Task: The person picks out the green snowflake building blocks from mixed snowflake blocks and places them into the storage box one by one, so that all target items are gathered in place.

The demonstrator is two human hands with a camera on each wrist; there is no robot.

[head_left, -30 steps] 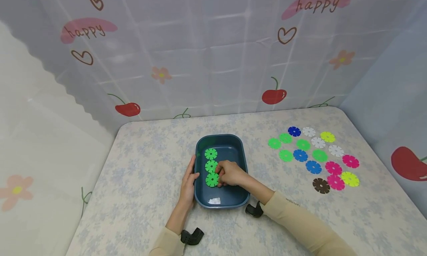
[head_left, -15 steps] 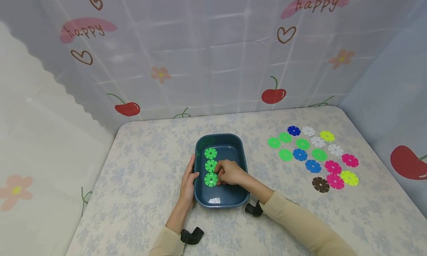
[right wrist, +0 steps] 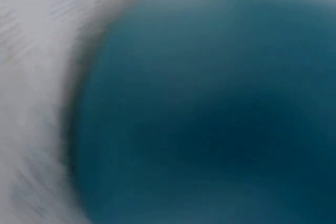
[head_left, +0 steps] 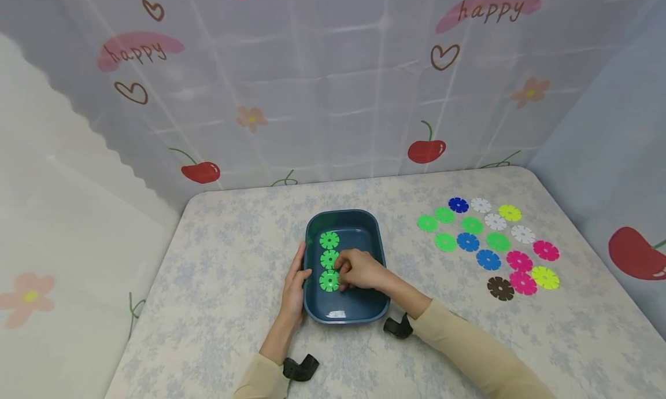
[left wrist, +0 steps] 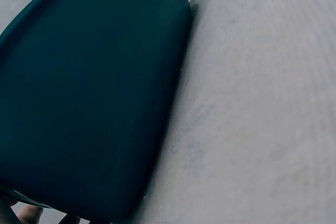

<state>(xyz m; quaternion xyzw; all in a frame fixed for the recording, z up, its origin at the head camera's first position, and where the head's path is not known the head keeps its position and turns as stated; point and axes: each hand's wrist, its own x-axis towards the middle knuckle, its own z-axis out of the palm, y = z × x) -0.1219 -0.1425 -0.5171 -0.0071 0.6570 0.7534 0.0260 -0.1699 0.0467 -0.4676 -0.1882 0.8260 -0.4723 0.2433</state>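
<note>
Tray (head_left: 359, 304) is sitting on the patterned tablecloth (head_left: 234, 260), and both hands are busy with it! The left hand (head_left: 293, 289) is holding the tray's left wall, fingers lying fairly straight along the outside, thumb lapping over the rim. And now the right hand (head_left: 362, 270): it is coming over the tray's right side, fingers curling in beside three green discs (head_left: 326, 259). Is it pinching one? Nobody can tell; the knuckles are hiding the fingertips, and the right wrist view is blurring. Those three discs are lying in a column along the left part of the tray's floor, edges close together; whether they are interlocking cannot be seen. Well to the tray's right, a scatter of loose discs (head_left: 488, 260) is spreading out in green, blue, white, yellow, pink and brown. Behind the tray, a cherry-printed curtain (head_left: 333, 127) is hanging.
</note>
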